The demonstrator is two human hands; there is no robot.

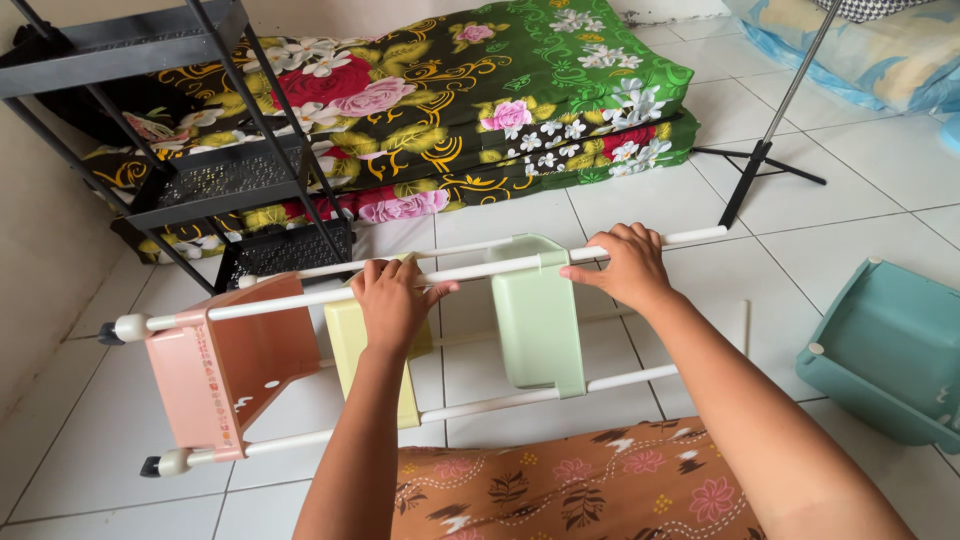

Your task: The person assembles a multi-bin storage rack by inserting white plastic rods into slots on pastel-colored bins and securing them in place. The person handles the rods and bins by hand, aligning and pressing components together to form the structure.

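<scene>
A plastic shelf rack lies on its side on the white tiled floor. It has white tube poles (290,298) and three trays: pink (225,365), yellow (345,335) and pale green (540,315). My left hand (392,298) grips the upper white pole over the yellow tray. My right hand (620,265) grips the same pole just right of the green tray. A lower pole (500,402) runs through the trays' near corners. Small wheels (128,327) cap the poles' left ends.
A teal tray (885,350) lies on the floor at right. A black metal rack (215,175) stands at back left before a folded floral mattress (480,110). A black stand (765,150) rises at back right. Brown floral cloth (560,485) covers my lap.
</scene>
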